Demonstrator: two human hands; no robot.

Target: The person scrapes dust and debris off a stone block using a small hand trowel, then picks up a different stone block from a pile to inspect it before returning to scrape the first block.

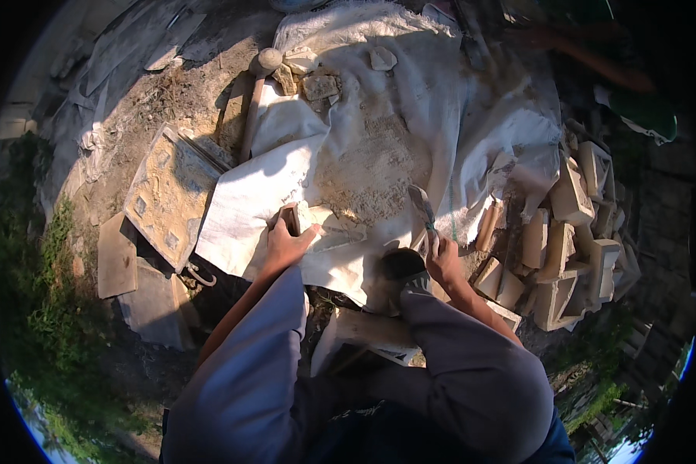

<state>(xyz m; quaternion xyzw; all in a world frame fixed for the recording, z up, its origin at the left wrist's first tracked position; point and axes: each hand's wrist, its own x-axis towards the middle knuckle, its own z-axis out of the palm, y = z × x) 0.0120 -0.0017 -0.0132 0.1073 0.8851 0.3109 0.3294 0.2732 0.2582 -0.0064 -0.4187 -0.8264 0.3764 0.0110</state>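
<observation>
My left hand (284, 241) is closed round a small block of pale stone or fired clay (291, 216), standing on edge on a white woven sheet (247, 203). Its far side is in bright sun, and I cannot tell its exact kind. A flat pale slab (340, 234) lies just right of that hand. In my right hand (442, 261) is the handle of a short tool with a flat grey metal blade (421, 203). The blade points away from me, raised and apart from the block. A dark shoe (402, 265) rests between my hands on the sheet's near edge.
Pale dust and chips (375, 166) cover the sheet's middle. A long-handled tool with a round head (269, 59) lies beyond, beside broken stones (319, 87). Left is a dusty metal tray (170, 193); right, a pile of hollow blocks (564, 259). Another person's arm (607, 68) reaches in upper right.
</observation>
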